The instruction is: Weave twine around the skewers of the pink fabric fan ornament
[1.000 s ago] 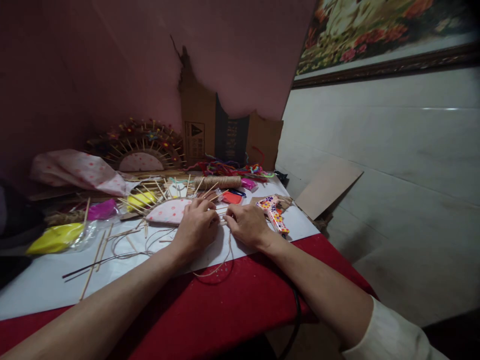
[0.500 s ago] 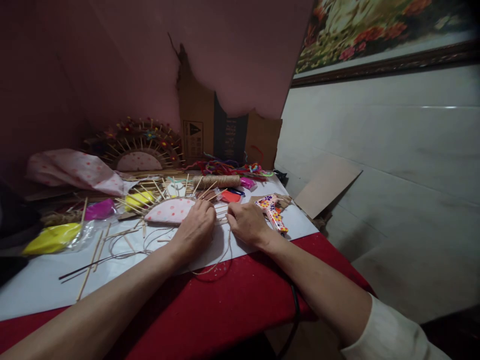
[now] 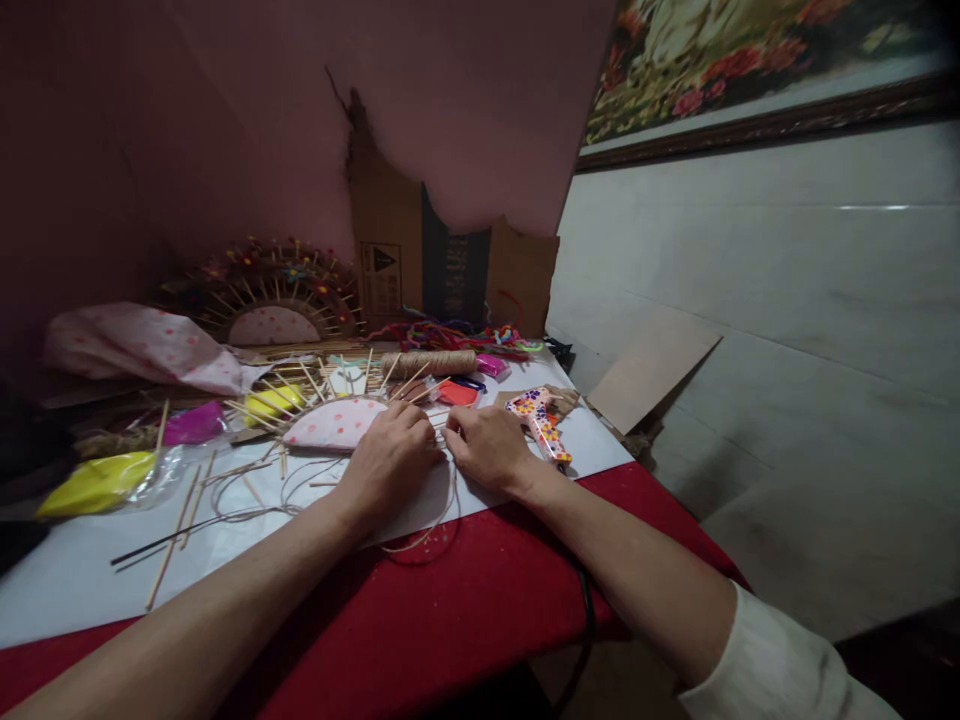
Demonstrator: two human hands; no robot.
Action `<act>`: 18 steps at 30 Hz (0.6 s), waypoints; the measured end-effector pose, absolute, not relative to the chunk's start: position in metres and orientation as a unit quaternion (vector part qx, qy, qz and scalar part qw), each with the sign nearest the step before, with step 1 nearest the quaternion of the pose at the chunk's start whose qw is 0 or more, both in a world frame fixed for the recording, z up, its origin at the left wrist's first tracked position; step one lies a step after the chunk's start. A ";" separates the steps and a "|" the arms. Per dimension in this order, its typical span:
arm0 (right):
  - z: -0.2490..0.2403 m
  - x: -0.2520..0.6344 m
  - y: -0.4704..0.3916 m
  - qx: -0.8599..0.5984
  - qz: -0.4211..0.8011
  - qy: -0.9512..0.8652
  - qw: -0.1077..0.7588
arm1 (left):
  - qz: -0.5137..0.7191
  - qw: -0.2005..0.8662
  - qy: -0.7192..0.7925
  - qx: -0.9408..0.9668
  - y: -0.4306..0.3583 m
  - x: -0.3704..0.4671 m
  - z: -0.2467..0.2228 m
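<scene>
A half-round piece covered in pink dotted cloth (image 3: pixel 335 425) lies on the white sheet, with thin wooden sticks fanning out from its curved edge. My left hand (image 3: pixel 397 448) is closed over its right end, hiding that part and the fingertips. Just to the right, my right hand (image 3: pixel 487 447) has its fingers pinched together beside the rightmost sticks. A thin strand of twine (image 3: pixel 453 495) hangs from its fingertips and curls down over the red cloth. The two hands are nearly touching.
A flower-patterned glue gun (image 3: pixel 541 425) lies right of my hands. Behind them are a twine roll (image 3: pixel 431 363) and colourful pipe cleaners (image 3: pixel 457 335). Loose sticks (image 3: pixel 180 530) and a yellow packet (image 3: pixel 97 482) lie left. Torn cardboard (image 3: pixel 386 230) stands at the back, near a decorated half-round piece (image 3: pixel 274 322).
My right hand has come slightly closer to my left, and the gap between them has narrowed. The view has shifted a little; the half-round piece stays in place.
</scene>
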State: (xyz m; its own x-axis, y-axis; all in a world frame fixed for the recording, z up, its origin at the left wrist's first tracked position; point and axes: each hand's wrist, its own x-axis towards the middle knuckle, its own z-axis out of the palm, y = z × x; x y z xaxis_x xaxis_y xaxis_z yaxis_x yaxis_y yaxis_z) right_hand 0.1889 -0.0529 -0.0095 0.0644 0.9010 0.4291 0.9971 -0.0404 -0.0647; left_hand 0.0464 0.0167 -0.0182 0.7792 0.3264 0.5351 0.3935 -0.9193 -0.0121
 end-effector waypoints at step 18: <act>-0.008 0.190 -0.052 -0.714 -0.116 -0.669 0.173 | -0.256 0.231 -0.159 -0.925 0.009 0.049 -0.013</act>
State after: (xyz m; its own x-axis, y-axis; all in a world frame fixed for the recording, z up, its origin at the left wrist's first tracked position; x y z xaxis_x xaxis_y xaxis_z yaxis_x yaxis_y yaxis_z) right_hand 0.1896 -0.0524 -0.0075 0.0790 0.9145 0.3968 0.9947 -0.0458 -0.0924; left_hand 0.0491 0.0089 -0.0127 0.8183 0.1767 0.5469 0.4130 -0.8426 -0.3457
